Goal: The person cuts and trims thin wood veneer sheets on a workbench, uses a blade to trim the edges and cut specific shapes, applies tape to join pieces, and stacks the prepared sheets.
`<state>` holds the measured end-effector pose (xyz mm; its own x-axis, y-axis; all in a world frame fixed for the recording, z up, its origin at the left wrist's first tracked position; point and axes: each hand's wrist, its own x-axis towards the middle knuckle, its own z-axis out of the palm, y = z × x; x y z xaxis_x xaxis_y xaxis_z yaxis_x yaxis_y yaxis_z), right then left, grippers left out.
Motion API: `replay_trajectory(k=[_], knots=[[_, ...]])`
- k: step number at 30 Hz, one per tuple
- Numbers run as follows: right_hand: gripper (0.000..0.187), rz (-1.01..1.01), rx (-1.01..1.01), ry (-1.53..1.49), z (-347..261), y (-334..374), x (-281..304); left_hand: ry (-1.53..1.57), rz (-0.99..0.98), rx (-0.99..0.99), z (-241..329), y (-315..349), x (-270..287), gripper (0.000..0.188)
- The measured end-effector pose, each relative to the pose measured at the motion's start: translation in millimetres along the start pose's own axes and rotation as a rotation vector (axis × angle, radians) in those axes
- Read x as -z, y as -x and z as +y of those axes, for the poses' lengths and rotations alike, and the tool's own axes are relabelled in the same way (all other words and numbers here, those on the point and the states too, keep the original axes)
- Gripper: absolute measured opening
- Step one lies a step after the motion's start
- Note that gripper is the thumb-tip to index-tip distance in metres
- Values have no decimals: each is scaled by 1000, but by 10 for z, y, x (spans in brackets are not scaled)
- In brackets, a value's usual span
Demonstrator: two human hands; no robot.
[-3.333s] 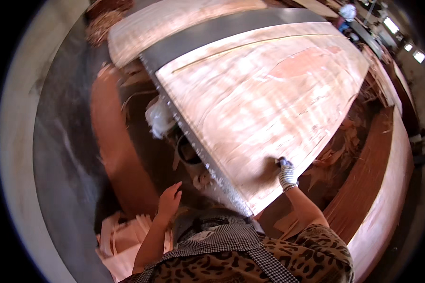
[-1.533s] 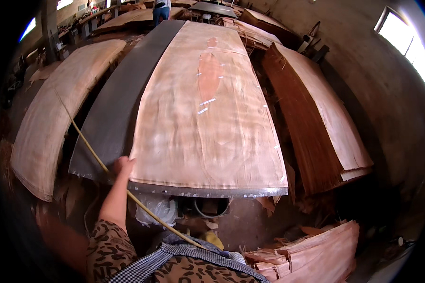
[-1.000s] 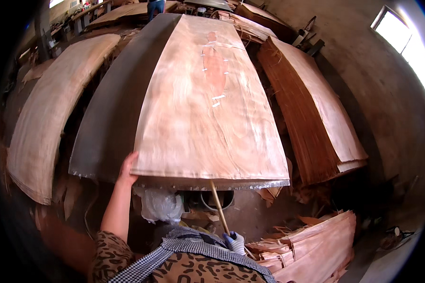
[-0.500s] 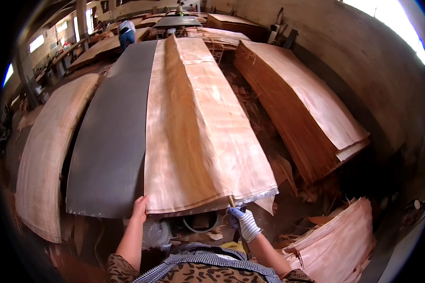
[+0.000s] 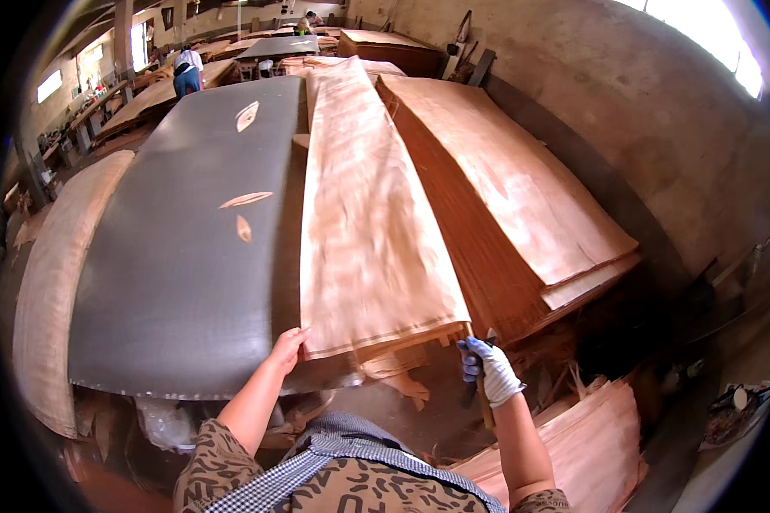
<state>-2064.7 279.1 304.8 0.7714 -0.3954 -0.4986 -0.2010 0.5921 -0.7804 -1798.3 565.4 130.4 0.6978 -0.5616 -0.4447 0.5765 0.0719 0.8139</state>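
Observation:
A long, pale wood veneer sheet stretches away from me, overlapping the right edge of the dark grey tabletop. My bare left hand pinches its near left corner. At the near right corner, my right hand, in a white and blue glove, closes around a thin wooden stick that reaches up to the sheet's edge. A dark, slim tool also pokes out of that fist; its kind is unclear. Several small leaf-shaped veneer slivers, one a pale sliver, lie on the tabletop.
A tall veneer stack stands to the right, near the wall. Another veneer pile lies along the left. Loose veneer leans at the lower right, with scraps on the floor. A person bends over boards at the far left.
Both hands and the veneer sheet have moved right, baring more of the dark tabletop and the slivers on it. The fold along the sheet no longer shows. My view has shifted too.

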Motion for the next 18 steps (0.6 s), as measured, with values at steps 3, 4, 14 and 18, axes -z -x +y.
replay_trajectory(k=[3, 4, 14, 18], knots=[[25, 50, 45, 13, -417, 83, 539, -31, -90, 47, -190, -344, -701, 13], [25, 65, 50, 15, -551, 99, 704, -72, -115, 108, -239, -428, -920, 12], [27, 295, 165, 138, -2062, 370, 2335, -77, -436, 264, -627, -1347, -3391, 16], [28, 405, 188, 198, -2619, 359, 2831, -197, -509, 260, -687, -1687, -4215, 19]])
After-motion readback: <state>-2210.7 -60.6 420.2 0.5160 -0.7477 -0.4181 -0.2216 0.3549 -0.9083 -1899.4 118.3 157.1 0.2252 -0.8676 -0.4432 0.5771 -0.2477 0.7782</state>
